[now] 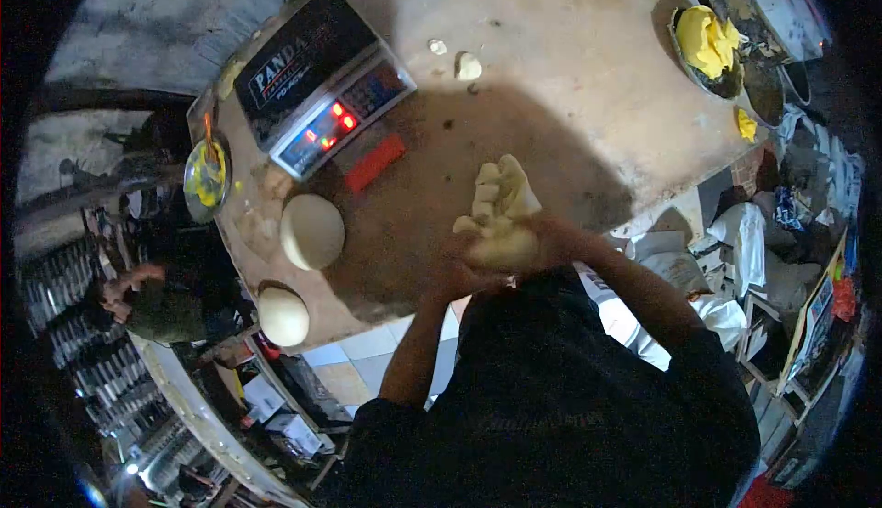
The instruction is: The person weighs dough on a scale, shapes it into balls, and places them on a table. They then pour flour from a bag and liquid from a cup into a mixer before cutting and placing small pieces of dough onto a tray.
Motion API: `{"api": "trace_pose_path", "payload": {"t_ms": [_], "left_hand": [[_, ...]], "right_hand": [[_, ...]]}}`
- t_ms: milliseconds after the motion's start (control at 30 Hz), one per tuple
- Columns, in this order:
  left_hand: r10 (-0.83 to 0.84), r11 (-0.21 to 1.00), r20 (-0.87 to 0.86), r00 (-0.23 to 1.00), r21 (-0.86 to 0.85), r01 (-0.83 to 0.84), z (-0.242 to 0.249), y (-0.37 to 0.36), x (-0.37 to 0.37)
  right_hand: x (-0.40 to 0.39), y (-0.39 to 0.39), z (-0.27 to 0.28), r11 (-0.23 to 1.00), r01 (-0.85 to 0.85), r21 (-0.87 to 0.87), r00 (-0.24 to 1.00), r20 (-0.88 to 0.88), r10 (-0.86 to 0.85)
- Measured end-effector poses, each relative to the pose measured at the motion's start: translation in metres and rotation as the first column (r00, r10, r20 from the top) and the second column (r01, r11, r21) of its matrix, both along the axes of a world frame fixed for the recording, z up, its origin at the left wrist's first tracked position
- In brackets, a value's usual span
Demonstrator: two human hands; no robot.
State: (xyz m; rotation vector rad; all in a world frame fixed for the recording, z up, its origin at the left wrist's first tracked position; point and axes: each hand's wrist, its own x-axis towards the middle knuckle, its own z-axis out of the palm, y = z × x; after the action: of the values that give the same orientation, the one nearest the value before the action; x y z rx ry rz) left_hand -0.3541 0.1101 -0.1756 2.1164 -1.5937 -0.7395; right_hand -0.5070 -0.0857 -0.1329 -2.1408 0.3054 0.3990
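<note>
Near the table's front edge, a pale, folded lump of dough (pixel 501 200) lies between my two hands. My left hand (pixel 459 265) presses on its lower left side, its fingers partly hidden and dark. On the lower right side my right hand (pixel 549 240) grips the same dough. To the left rest two smooth round dough balls, one (pixel 313 231) beside the scale and one (pixel 283 316) at the table's corner. Two small dough bits, the larger (pixel 469 66) and the smaller (pixel 437 47), lie farther back.
A digital scale (pixel 344 108) with lit red digits stands at the back left, a red block (pixel 375 163) beside it. A bowl with yellow residue (pixel 208 174) is at the left edge; a bowl of yellow fat (pixel 709 42) is back right. Another person (pixel 170 306) is at far left.
</note>
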Motion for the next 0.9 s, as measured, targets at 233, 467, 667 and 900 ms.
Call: {"api": "trace_pose_path", "payload": {"t_ms": [233, 467, 667, 900], "left_hand": [[0.249, 0.967, 0.148, 0.957, 0.010, -0.253, 0.042, -0.127, 0.126], [0.008, 0.993, 0.052, 0.999, 0.121, -0.014, 0.013, -0.184, 0.046], [0.255, 0.928, -0.527, 0.811, 0.368, -0.053, 0.043, -0.077, 0.050], [0.545, 0.798, -0.303, 0.782, 0.473, -0.373, 0.067, 0.006, -0.033]], "right_hand": [[0.084, -0.108, -0.101, 0.551, 0.804, 0.222, 0.457, 0.361, -0.813], [0.034, 0.007, -0.141, 0.506, 0.687, 0.522, 0.481, 0.195, -0.855], [0.020, -0.014, -0.113, 0.579, 0.138, 0.803, 0.897, 0.147, -0.418], [-0.020, 0.061, -0.081, 0.945, -0.048, 0.325, 0.893, 0.438, -0.105]]}}
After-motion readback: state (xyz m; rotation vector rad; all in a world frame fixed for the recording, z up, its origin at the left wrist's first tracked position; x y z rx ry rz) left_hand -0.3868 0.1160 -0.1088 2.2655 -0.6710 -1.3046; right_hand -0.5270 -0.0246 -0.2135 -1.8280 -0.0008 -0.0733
